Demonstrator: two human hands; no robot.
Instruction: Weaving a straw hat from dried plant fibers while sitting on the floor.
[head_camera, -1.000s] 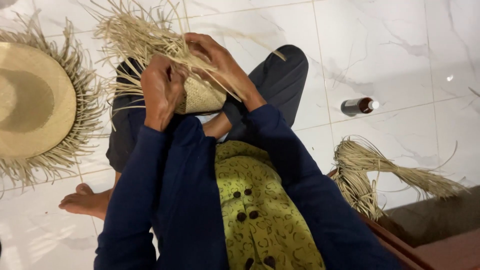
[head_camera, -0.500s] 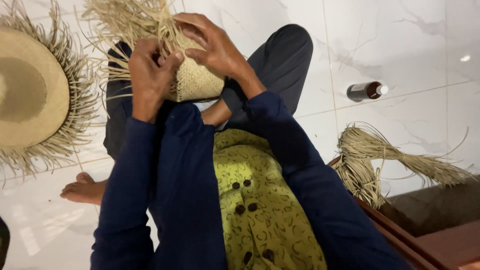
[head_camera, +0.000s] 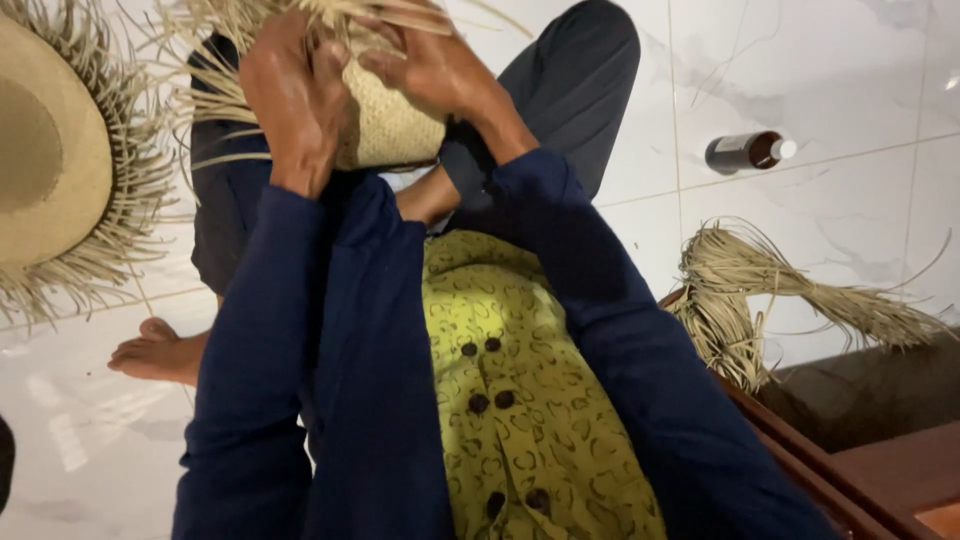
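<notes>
Hands work a half-woven straw piece (head_camera: 385, 125) held above the lap: left hand (head_camera: 295, 95) and right hand (head_camera: 430, 60) both pinch loose strands at its fringe. Keeping strands taut seems key. Left of it lies a straw hat (head_camera: 50, 170); right, beyond, a brown bottle (head_camera: 745, 150).

Both hands are up close on the woven piece (head_camera: 392, 125), with loose straw (head_camera: 215, 75) sticking out all around them, so there is little room right there. To the left, a big straw hat (head_camera: 50, 170) fills the floor. A bare foot (head_camera: 155, 352) lies below it. To the right, the white floor (head_camera: 800, 70) is open up to a small brown bottle (head_camera: 748, 151). Nearer, a straw bundle (head_camera: 760, 290) lies in the way, touching a wooden edge (head_camera: 800, 450).
</notes>
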